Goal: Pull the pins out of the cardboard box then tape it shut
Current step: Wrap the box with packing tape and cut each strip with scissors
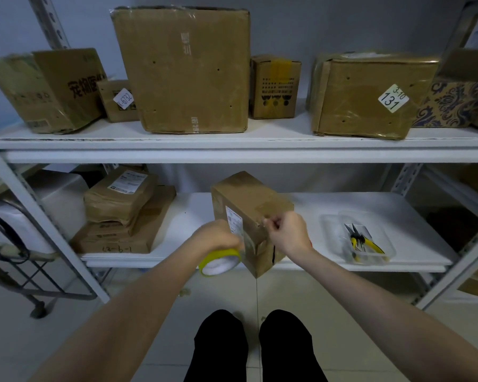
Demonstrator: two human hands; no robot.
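Both hands meet at the box (249, 199), standing tall mid-frame on the lower shelf (329, 205). The left hand (218, 235) grips the tape roll (218, 261) beside its left face, and the right hand (287, 232) pinches what looks like the tape end (266, 222) at its front.

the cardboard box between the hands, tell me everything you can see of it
The cardboard box is brown, standing corner-forward at the front edge of the lower shelf, overhanging it. A white label sits on its left face; clear tape shines on top. The left hand, holding a tape roll, rests against that face; the right hand pinches a small thing at the right face.
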